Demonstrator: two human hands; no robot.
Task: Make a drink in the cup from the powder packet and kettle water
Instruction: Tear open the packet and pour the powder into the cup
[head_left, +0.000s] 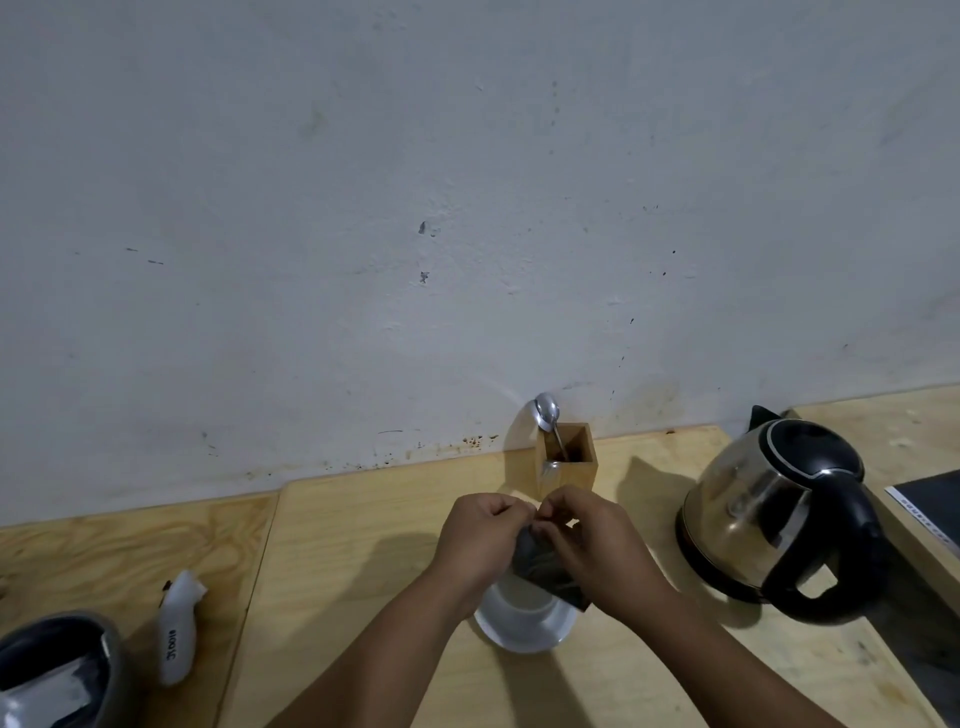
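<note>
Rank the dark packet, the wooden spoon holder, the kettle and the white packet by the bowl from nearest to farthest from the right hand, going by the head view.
1. Dark packet: pinched in the right hand, above the cup.
2. Wooden spoon holder: just behind the hands, by the wall.
3. Kettle: off to the right.
4. White packet: far left, beside the grey bowl.

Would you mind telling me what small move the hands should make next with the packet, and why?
Probably tear the top open. Both hands, left and right, pinch the upper edge of the dark packet, held directly over the white cup, and no powder is seen falling yet.
</note>
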